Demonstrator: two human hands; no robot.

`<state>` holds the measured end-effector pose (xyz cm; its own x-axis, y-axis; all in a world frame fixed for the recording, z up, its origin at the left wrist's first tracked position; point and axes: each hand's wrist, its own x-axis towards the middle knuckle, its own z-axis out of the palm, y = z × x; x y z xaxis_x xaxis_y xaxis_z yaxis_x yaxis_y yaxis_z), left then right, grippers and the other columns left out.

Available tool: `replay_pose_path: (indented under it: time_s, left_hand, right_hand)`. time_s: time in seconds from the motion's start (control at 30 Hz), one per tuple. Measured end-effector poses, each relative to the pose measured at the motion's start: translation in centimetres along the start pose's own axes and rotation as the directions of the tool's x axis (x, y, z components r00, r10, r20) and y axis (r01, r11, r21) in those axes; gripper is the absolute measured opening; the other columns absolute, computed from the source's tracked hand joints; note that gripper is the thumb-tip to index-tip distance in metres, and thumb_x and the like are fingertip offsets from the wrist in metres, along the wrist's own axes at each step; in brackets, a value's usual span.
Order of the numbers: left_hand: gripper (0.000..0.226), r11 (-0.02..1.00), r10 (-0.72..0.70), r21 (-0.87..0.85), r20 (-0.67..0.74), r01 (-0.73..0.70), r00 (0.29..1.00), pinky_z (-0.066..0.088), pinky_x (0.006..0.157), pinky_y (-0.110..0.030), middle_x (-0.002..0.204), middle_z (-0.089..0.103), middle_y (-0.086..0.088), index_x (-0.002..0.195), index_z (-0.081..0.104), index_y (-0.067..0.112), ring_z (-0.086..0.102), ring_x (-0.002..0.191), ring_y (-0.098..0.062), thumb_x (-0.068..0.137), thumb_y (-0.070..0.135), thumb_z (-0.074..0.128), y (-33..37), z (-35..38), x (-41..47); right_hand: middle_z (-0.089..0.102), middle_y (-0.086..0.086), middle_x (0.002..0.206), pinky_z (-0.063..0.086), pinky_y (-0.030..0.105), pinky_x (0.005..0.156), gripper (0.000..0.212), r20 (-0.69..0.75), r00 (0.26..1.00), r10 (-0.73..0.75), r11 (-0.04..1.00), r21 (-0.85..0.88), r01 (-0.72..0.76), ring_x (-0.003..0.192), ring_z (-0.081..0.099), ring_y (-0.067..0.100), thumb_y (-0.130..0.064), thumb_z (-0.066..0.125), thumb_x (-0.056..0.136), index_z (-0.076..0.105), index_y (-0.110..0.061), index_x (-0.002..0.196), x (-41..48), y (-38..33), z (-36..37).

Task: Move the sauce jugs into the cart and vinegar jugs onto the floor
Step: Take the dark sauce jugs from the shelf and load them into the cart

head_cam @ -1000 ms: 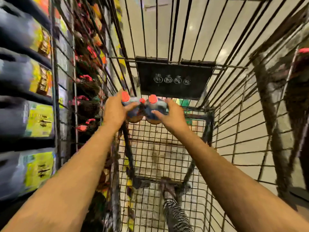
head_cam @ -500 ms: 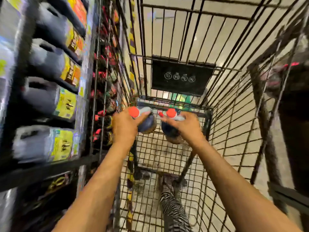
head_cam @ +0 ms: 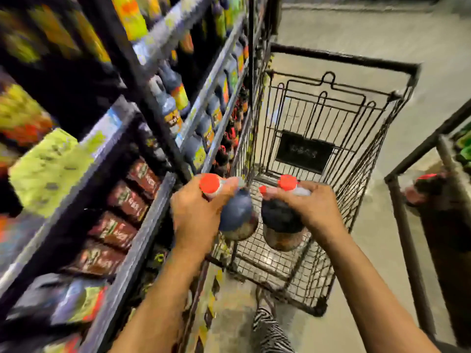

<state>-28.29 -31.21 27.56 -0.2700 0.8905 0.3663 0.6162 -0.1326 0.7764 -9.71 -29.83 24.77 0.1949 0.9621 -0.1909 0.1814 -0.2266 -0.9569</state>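
Head view: jugs held over the cart (head_cam: 342,61), not yet set down

The left hand (head_cam: 196,217) has a closed grip round the neck of the left jug (head_cam: 237,215), a dark jug with a red cap. The right hand (head_cam: 312,208) has the same closed grip on the right jug (head_cam: 280,222). Both jugs hang side by side, close together, above the near end of the cart, and neither rests on its wire bottom. I judge these to be sauce jugs partway through the first step, with lowering and letting go still to do. More dark jugs stand on the shelf (head_cam: 153,200) at the left, too blurred to sort into sauce and vinegar. No jug shows on the floor (head_cam: 377,225), so the vinegar step looks not yet begun.
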Motion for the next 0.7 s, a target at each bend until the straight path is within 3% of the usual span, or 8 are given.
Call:
replay_pose_path:
  time_s: [0.1, 0.17, 0.3, 0.4, 0.5, 0.6, 0.7]
  left_hand:
    - [0.036, 0.999, -0.036, 0.010, -0.090, 0.037, 0.995, 0.035, 0.053, -0.002, 0.051, 0.045, 0.024, 0.056, 0.046, 0.034, 0.051, 0.051, 0.006, 0.066, 0.053, 0.075, 1.5, -8.0, -3.5]
    - [0.035, 1.000, -0.017, 0.000, -0.149, 0.017, 0.989, 0.037, 0.052, -0.009, 0.051, 0.052, 0.019, 0.057, 0.052, 0.033, 0.053, 0.055, 0.000, 0.060, 0.067, 0.059, 1.9, -13.2, -6.2]
    - [0.046, 0.999, 0.050, 0.032, -0.306, -0.042, 0.951, 0.036, 0.054, -0.016, 0.054, 0.056, 0.007, 0.062, 0.058, 0.020, 0.052, 0.065, -0.017, 0.064, 0.066, 0.054, 1.9, -22.8, -11.2]
    - [0.050, 0.992, 0.085, 0.117, -0.410, -0.039, 0.908, 0.034, 0.053, -0.017, 0.053, 0.058, -0.001, 0.061, 0.060, 0.012, 0.053, 0.071, -0.021, 0.068, 0.061, 0.059, 2.3, -29.2, -14.3]
    - [0.023, 0.979, 0.102, 0.203, -0.506, 0.004, 0.856, 0.034, 0.054, -0.004, 0.052, 0.053, 0.014, 0.062, 0.058, 0.027, 0.056, 0.068, -0.001, 0.073, 0.046, 0.066, 2.7, -34.5, -17.0]
    - [0.028, 0.969, 0.127, 0.243, -0.618, 0.035, 0.776, 0.035, 0.056, -0.003, 0.054, 0.054, 0.016, 0.064, 0.059, 0.023, 0.055, 0.067, -0.008, 0.073, 0.049, 0.064, 3.3, -38.7, -19.2]
    - [0.026, 0.973, 0.140, 0.227, -0.724, 0.041, 0.676, 0.035, 0.055, -0.004, 0.056, 0.058, 0.014, 0.064, 0.059, 0.026, 0.056, 0.064, -0.002, 0.074, 0.050, 0.059, 3.9, -42.1, -20.9]
  right_hand:
    - [0.054, 0.005, 0.060, 0.035, 0.032, 0.060, 0.080, 0.074, 0.995, -0.072, 0.997, 0.034, 0.070, 0.063, 0.044, 0.013, -0.064, 0.083, 0.029, 0.061, 0.002, 0.070, -6.1, -3.3, 2.5]
    - [0.052, 0.006, 0.060, 0.034, 0.031, 0.060, 0.101, 0.143, 0.979, -0.143, 0.990, 0.012, 0.142, 0.062, 0.042, 0.012, -0.078, 0.077, 0.022, 0.059, 0.009, 0.070, -9.8, -4.8, 4.5]
    - [0.036, 0.006, 0.054, 0.023, 0.028, 0.054, 0.074, 0.298, 0.911, -0.286, 0.957, 0.031, 0.290, 0.055, 0.031, 0.012, -0.070, 0.078, 0.037, 0.044, -0.007, 0.052, -17.0, -8.6, 8.1]
    - [0.029, 0.008, 0.059, 0.020, 0.031, 0.058, 0.068, 0.432, 0.826, -0.362, 0.932, 0.134, 0.338, 0.059, 0.027, 0.016, -0.065, 0.082, 0.040, 0.043, -0.012, 0.057, -21.3, -11.7, 11.0]
    - [0.032, 0.008, 0.060, 0.020, 0.033, 0.059, 0.066, 0.539, 0.718, -0.441, 0.896, 0.215, 0.389, 0.060, 0.028, 0.017, -0.064, 0.078, 0.041, 0.046, -0.009, 0.057, -24.6, -14.2, 14.5]
    - [0.039, 0.007, 0.061, 0.026, 0.033, 0.059, 0.085, 0.585, 0.621, -0.521, 0.851, 0.302, 0.430, 0.062, 0.033, 0.015, -0.069, 0.080, 0.041, 0.045, 0.008, 0.057, -27.6, -16.3, 17.7]
    - [0.030, 0.003, 0.054, 0.022, 0.028, 0.052, 0.067, 0.585, 0.552, -0.594, 0.805, 0.422, 0.418, 0.056, 0.028, 0.013, -0.052, 0.084, 0.053, 0.037, -0.004, 0.052, -30.4, -18.6, 20.5]
